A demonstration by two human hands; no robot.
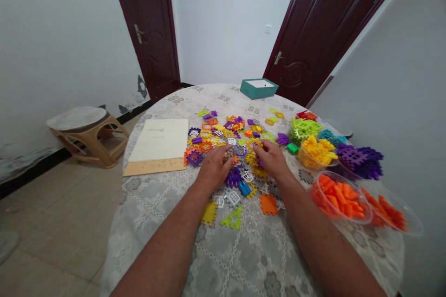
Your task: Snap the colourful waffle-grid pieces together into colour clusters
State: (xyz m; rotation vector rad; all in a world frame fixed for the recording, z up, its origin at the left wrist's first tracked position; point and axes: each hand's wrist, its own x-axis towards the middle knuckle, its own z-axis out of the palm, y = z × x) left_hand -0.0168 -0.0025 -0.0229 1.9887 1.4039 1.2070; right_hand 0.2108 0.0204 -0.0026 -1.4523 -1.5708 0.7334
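Note:
A pile of toothed plastic building pieces in many colours covers the middle of the table. My left hand is at the pile's left side, its thumb and fingers curled together over greyish pieces; what lies between them is too small to name. Across from it, my right hand pinches a yellow building piece with thumb and forefinger. Between the hands are a purple piece, a white window-shaped piece and a blue piece. Closer to me lie a flat orange piece and a lime triangle.
Clear tubs on the right hold orange pieces and yellow pieces. Stacks of lime pieces and purple pieces stand nearby. A cream folder lies left, a teal box at the back. A stool stands beyond the table.

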